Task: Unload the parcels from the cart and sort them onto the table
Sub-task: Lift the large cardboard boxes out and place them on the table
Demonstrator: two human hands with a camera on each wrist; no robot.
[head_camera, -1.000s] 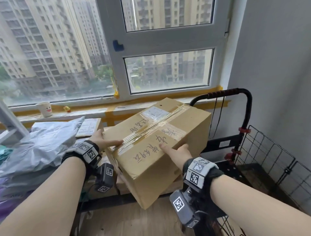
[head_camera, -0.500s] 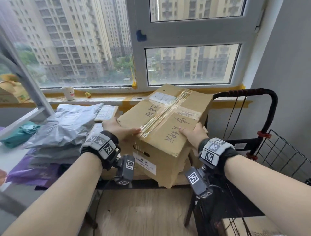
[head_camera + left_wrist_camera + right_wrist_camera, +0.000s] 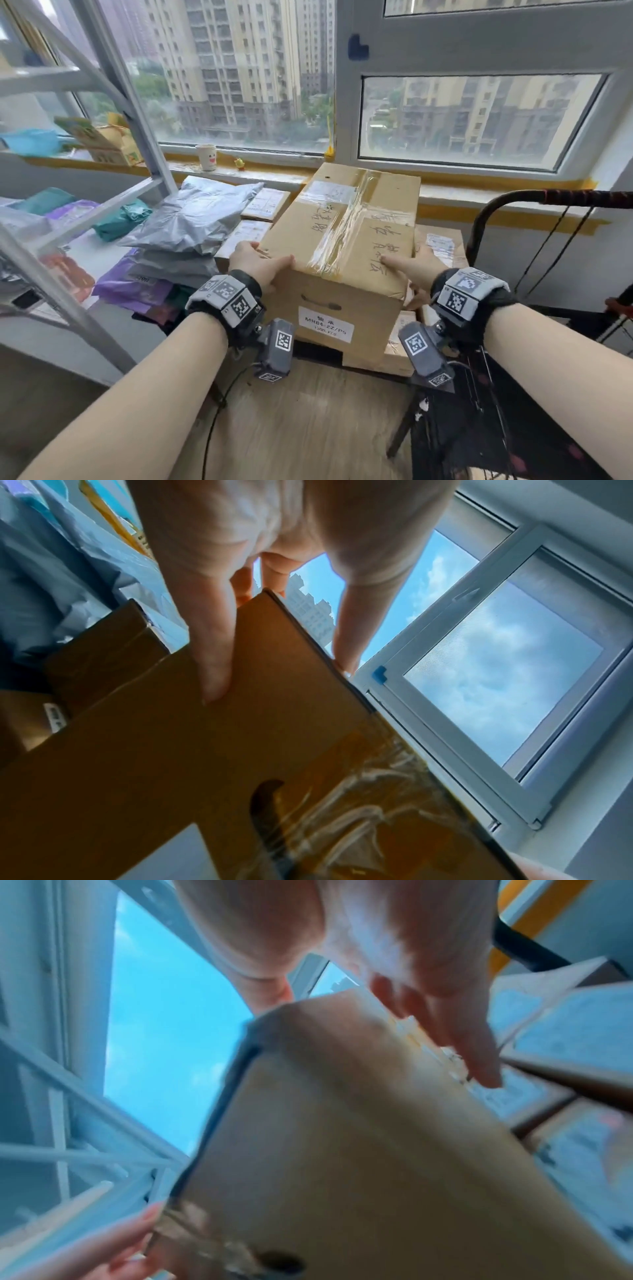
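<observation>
A large taped cardboard box [image 3: 342, 240] with handwriting on top and a white label on its near face is held between my two hands. My left hand [image 3: 260, 263] grips its near left corner, thumb on top and fingers down the side [image 3: 212, 653]. At the near right corner my right hand [image 3: 416, 269] grips with the thumb on top and fingers along the right side [image 3: 455, 1042]. The box sits level, over flat cardboard parcels [image 3: 440, 246] stacked on the table; whether it rests on them I cannot tell. The cart's black handle [image 3: 548, 198] stands to the right.
Grey poly bags [image 3: 191, 222] lie piled left of the box, with purple and green bags [image 3: 120, 219] further left. A grey metal shelf frame [image 3: 137, 137] rises at the left. A paper cup [image 3: 206, 157] stands on the window sill. Wooden floor lies below.
The box has swung left, away from the cart, and levelled out over the flat parcels. Both hands keep the same hold on its near corners.
</observation>
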